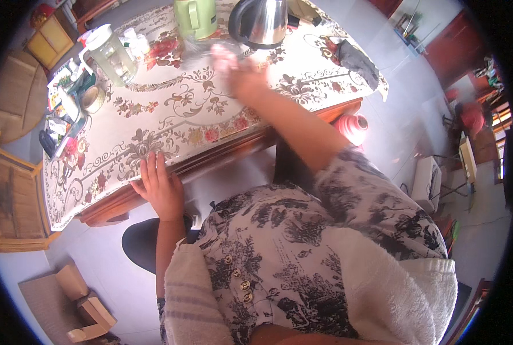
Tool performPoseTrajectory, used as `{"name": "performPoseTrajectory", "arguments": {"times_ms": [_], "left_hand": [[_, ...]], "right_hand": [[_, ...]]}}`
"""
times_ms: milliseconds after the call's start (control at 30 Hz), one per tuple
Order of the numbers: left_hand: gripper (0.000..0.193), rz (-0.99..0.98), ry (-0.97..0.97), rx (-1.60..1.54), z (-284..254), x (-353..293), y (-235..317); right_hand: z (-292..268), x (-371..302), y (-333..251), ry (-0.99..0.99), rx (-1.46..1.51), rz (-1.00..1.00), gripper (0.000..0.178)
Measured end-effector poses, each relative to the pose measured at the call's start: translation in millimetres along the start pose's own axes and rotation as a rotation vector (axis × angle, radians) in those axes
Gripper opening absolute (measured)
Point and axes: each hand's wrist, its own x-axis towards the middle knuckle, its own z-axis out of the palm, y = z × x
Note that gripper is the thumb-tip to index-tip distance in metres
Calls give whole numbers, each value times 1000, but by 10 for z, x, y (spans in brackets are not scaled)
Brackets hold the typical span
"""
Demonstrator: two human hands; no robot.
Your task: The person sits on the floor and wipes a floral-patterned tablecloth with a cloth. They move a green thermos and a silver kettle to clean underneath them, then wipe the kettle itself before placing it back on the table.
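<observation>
My left hand (160,187) lies flat on the near edge of the table, fingers stretched out on the flowered tablecloth (170,129). Farther in, my right hand (246,79) reaches over the cloth and is smeared by motion. At its fingertips is a blurred grey-white thing (202,53), seemingly gripped, whose kind I cannot make out. Just beyond that hand stand a light green jug (202,20) with a handle and a steel kettle (268,24) with a black handle.
A clear pitcher (111,57) with a white lid stands at the left, by a tray of small items (66,112). A dark grey cloth (357,62) lies near the right edge. Below that edge is a pink rounded object (351,127). A wooden chair (18,198) stands left.
</observation>
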Motion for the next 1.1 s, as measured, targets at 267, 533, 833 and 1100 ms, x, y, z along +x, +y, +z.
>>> {"name": "performPoseTrajectory", "arguments": {"times_ms": [267, 533, 833, 1100], "left_hand": [[70, -66, -2, -94, -35, 15, 150], [63, -40, 9, -46, -40, 59, 196], [63, 11, 63, -16, -2, -10, 153], [66, -5, 24, -31, -107, -67, 207]], "right_hand": [[731, -116, 2681, 424, 180, 434, 41], [-21, -87, 3319, 146, -218, 506, 39], [-847, 72, 3816, 600, 1930, 355, 35], [-1509, -127, 2948, 468, 1794, 64, 32]]}}
